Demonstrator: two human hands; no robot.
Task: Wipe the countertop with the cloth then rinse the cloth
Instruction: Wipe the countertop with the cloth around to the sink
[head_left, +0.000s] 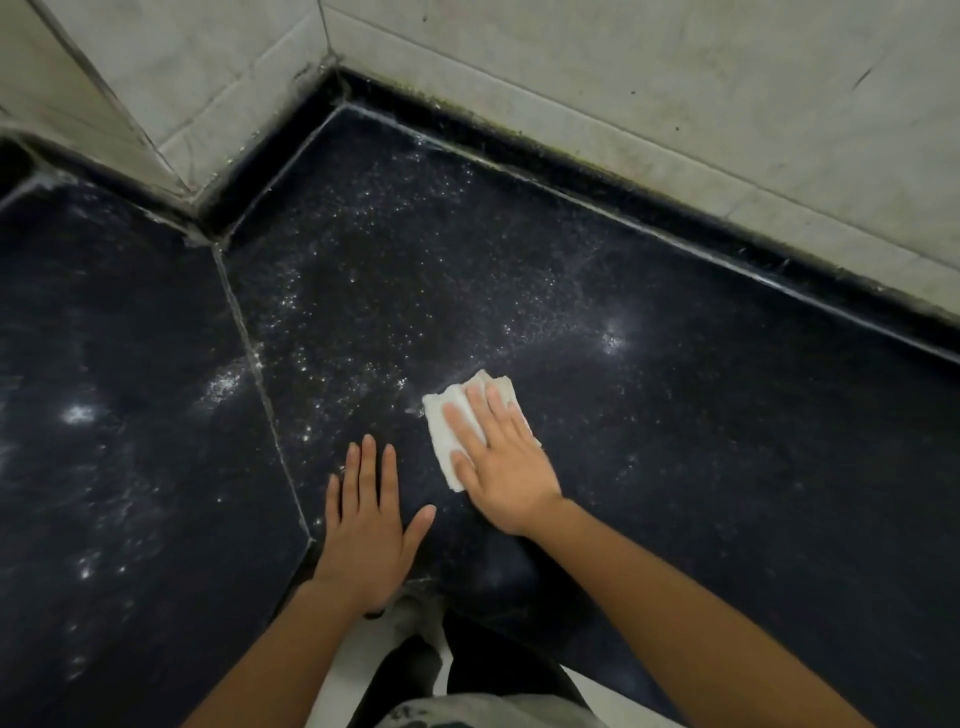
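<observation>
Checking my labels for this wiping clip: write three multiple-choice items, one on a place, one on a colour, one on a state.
1. Where is the cloth? A. In a sink. B. Under the right hand on the countertop. C. Hung on the wall.
2. What colour is the cloth? A. White. B. Blue. C. Red.
3. How is the left hand? A. Gripping the cloth. B. Curled in a fist. C. Flat on the countertop, fingers straight, holding nothing.
Answers: 1 B, the right hand presses it onto the dark surface; 2 A, it shows white against the black stone; 3 C, its palm lies flat left of the cloth.
</observation>
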